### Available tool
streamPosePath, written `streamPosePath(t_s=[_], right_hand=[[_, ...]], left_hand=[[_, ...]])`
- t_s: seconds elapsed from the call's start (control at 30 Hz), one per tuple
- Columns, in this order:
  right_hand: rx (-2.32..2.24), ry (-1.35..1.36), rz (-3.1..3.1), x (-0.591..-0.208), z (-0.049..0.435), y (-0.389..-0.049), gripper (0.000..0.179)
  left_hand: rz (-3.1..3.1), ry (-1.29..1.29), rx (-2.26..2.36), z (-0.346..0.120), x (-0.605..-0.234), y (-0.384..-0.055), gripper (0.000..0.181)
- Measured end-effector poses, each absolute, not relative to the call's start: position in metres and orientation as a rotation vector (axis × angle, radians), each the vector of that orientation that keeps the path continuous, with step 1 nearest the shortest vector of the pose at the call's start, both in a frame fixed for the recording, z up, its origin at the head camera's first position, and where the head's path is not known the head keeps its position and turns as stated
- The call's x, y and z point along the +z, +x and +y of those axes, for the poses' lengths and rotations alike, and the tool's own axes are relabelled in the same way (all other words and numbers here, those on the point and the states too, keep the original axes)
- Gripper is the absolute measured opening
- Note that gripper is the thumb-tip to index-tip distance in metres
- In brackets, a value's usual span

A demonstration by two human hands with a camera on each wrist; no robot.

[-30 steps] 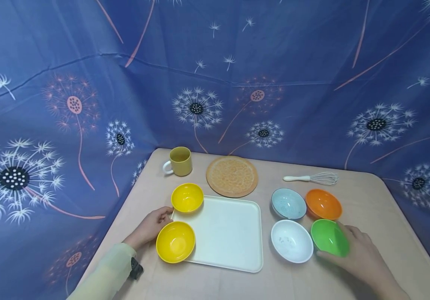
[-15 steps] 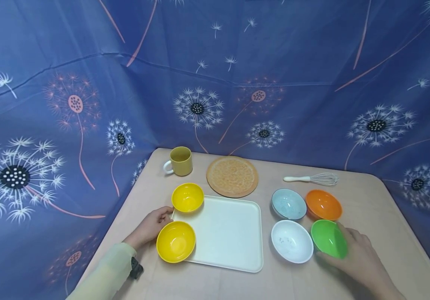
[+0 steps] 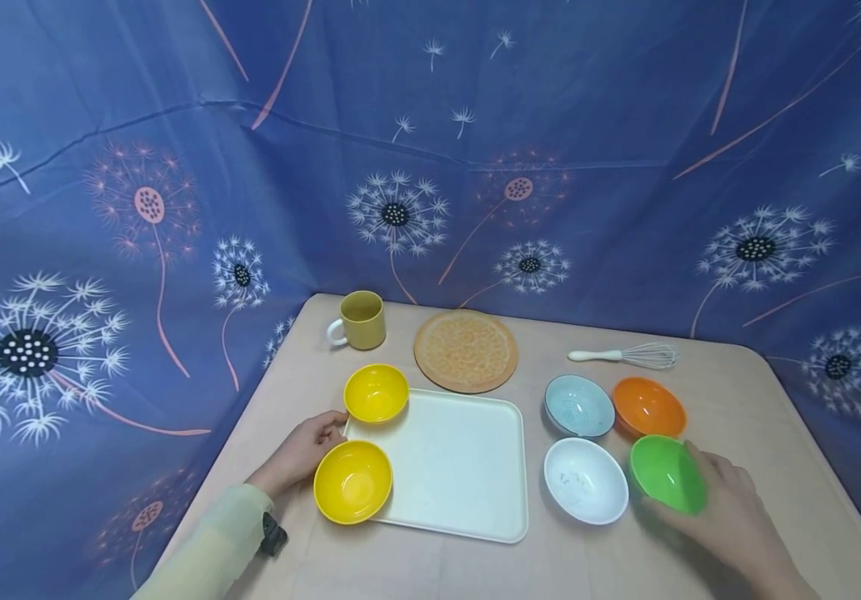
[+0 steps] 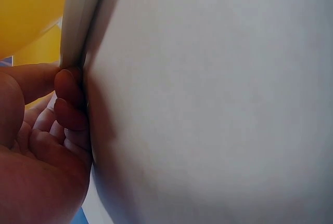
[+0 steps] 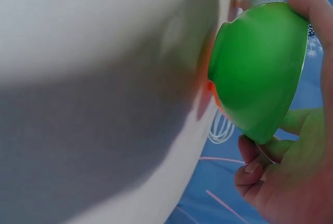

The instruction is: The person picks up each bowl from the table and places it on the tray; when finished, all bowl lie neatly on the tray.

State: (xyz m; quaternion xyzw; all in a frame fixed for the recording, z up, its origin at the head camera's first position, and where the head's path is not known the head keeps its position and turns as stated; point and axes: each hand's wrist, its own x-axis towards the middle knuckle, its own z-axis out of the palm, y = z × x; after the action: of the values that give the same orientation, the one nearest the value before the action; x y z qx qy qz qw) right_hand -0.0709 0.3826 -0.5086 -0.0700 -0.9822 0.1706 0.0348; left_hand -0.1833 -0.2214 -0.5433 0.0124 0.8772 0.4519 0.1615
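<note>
My left hand [image 3: 302, 452] pinches the left edge of a white rectangular tray [image 3: 460, 467], its curled fingers showing at the tray's rim [image 4: 80, 24] in the left wrist view. Two yellow bowls [image 3: 376, 393] overlap the tray's left side, one behind this hand and a nearer yellow bowl [image 3: 353, 483] in front. On the right, my right hand [image 3: 730, 512] holds a green bowl [image 3: 668, 473] by its right side, thumb and fingers at opposite parts of its rim. The right wrist view shows the green bowl's underside [image 5: 255, 68] tilted, close over the table.
Beside the green bowl stand a white bowl [image 3: 586, 483], a light blue bowl [image 3: 578, 407] and an orange bowl [image 3: 649, 408]. Behind them lies a whisk [image 3: 625, 357]. A round pizza-like board [image 3: 465, 352] and a mustard mug [image 3: 362, 321] are at the back, before a blue dandelion curtain [image 3: 430, 167].
My right hand has shifted the green bowl slightly to the right and up, widening the gap from the white bowl. My left hand, the tray and the yellow bowls stay put.
</note>
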Motion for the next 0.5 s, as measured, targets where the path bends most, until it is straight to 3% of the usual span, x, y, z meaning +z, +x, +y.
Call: streamPosePath(t_s=[0.5], right_hand=[[0.585,0.019,-2.865,-0.468,0.355,-0.092,0.117]], left_hand=[[2.496,0.033,1.318,-0.223,-0.547,-0.184,0.043]])
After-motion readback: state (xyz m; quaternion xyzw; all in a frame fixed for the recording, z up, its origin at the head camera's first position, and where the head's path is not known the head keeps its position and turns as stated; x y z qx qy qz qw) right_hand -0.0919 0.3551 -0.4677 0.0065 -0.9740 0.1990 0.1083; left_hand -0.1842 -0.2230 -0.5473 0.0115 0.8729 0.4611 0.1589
